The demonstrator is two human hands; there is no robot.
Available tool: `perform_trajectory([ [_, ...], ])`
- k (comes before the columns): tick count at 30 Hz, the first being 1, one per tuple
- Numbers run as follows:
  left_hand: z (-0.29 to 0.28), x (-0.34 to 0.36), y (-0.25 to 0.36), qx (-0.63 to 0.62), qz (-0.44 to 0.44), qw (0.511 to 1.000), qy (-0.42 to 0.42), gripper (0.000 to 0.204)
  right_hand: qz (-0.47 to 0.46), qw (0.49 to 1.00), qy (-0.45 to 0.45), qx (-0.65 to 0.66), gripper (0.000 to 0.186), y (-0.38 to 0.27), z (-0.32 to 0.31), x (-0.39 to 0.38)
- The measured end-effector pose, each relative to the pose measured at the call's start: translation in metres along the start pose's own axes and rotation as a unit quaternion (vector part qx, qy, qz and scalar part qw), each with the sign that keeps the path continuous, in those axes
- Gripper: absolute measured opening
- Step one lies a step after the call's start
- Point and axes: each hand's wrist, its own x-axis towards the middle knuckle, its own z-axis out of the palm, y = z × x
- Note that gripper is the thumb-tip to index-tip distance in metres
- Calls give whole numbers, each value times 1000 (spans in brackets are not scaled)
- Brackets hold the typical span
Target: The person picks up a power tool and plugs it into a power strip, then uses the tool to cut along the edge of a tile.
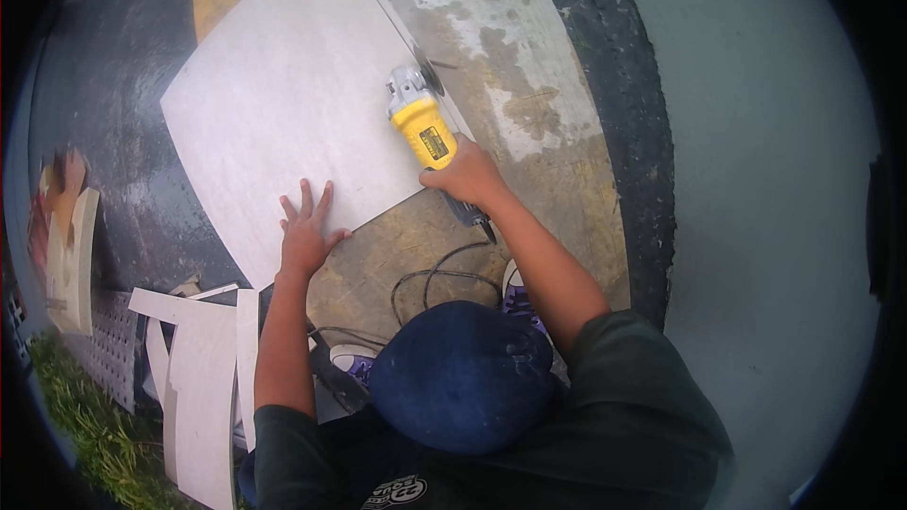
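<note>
A large pale tile (pixel 283 85) lies flat in front of me. My left hand (pixel 307 234) rests on its near edge, palm down with the fingers spread. In my right hand (pixel 466 175) is a yellow and grey angle grinder (pixel 421 125), gripped around the rear of its body. The grinder's head lies over the tile's right edge, its dark disc (pixel 431 76) at a thin line running along that edge. Whether the disc is spinning or touching the tile, I cannot tell. A narrow strip (pixel 456 120) borders the line on the right.
Beneath the tile is a worn, stained board (pixel 529 104). The grinder's black cord (pixel 425 274) loops near my shoes (pixel 515 295). Tile offcuts (pixel 203 387) are piled at the lower left, beside grass (pixel 94 416). A grey-green wall or floor surface (pixel 756 179) extends along the right.
</note>
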Motion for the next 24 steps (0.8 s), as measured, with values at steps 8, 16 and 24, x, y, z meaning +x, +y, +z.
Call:
perform_trajectory([
  [8,1,0,-3,-1,4,1000,5,100,-2,1000,0,-22,84,17,1,-29],
  [16,0,0,0,1,9,1000,14,101,-6,999,34,-16,75,19,-1,-37],
  [24,2,0,-2,1,2,1000,9,101,7,1000,-6,7,82,4,-2,-16],
])
